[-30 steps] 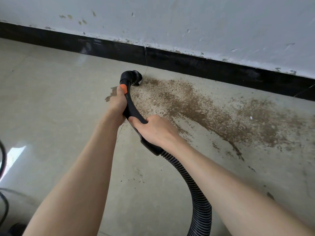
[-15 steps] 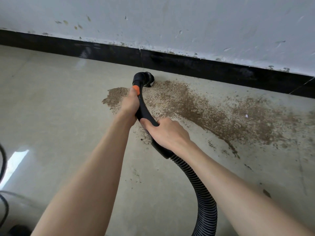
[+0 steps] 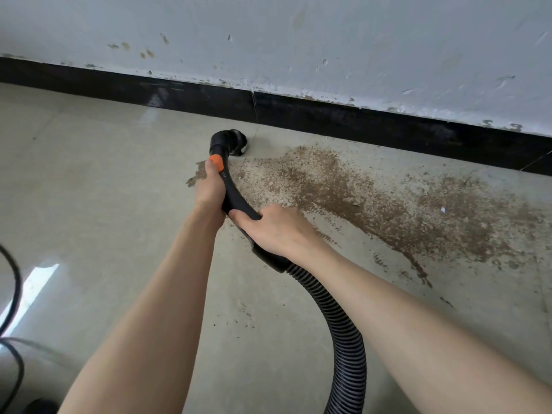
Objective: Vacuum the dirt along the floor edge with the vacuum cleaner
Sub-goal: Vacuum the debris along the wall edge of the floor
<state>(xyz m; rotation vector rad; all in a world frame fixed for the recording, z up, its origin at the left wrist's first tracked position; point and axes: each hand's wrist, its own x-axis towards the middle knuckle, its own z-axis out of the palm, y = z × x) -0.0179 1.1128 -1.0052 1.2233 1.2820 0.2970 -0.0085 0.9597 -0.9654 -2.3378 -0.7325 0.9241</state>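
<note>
Both my hands grip the handle (image 3: 236,198), left (image 3: 210,186) near the nozzle (image 3: 228,143), right (image 3: 276,228) lower; next, sweep rightward through the dirt (image 3: 373,201) beside the skirting (image 3: 343,121).

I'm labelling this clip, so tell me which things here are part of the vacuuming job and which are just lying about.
Part of the job:
- vacuum nozzle
- curved black handle, gripped by left hand and right hand
- ribbed hose
- brown dirt near black skirting

Just lying about:
- black cable on the floor, far left
</note>
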